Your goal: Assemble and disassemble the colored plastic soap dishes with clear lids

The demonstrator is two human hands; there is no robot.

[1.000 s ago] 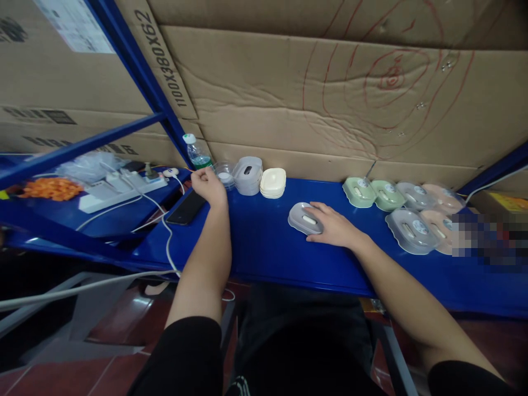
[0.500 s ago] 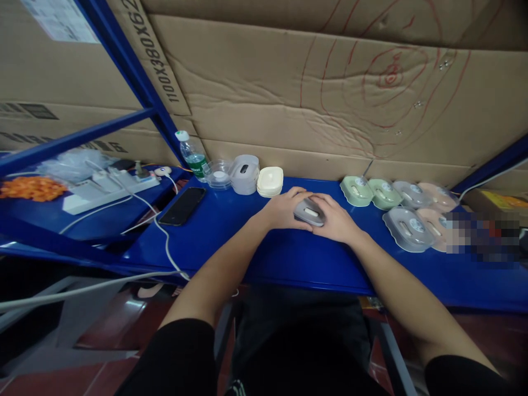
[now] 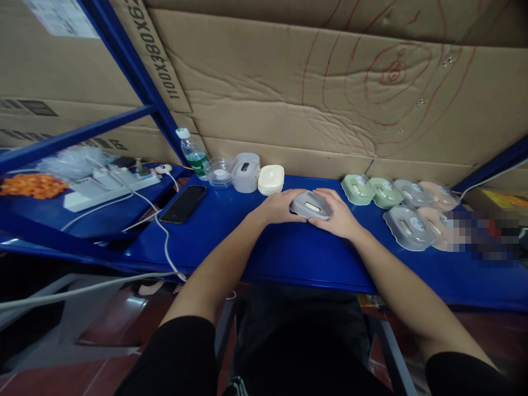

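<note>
Between my two hands is a grey plastic soap box (image 3: 319,199), with a pale oval piece in the slot of its top. My left hand (image 3: 281,206) grips its left side, and my right hand (image 3: 339,213) has its fingers around the right side. The underside of the box is hidden. Just behind my left hand stands a stack of cream plastic trays (image 3: 271,179). Beside it are stacked grey covers (image 3: 245,173) with a dark slot, and round clear plastic dishes (image 3: 220,171).
Several green, grey and pink boxes (image 3: 408,225) with clear lids sit at the right of the blue table (image 3: 305,258). A phone (image 3: 183,204) and a water bottle (image 3: 193,154) are on the left. A white cable (image 3: 165,242) crosses the left edge near a power strip (image 3: 111,190).
My fingers have slid from over the top of the grey box out to its sides, so more of its top shows. The box has tipped flatter and risen slightly in view.
</note>
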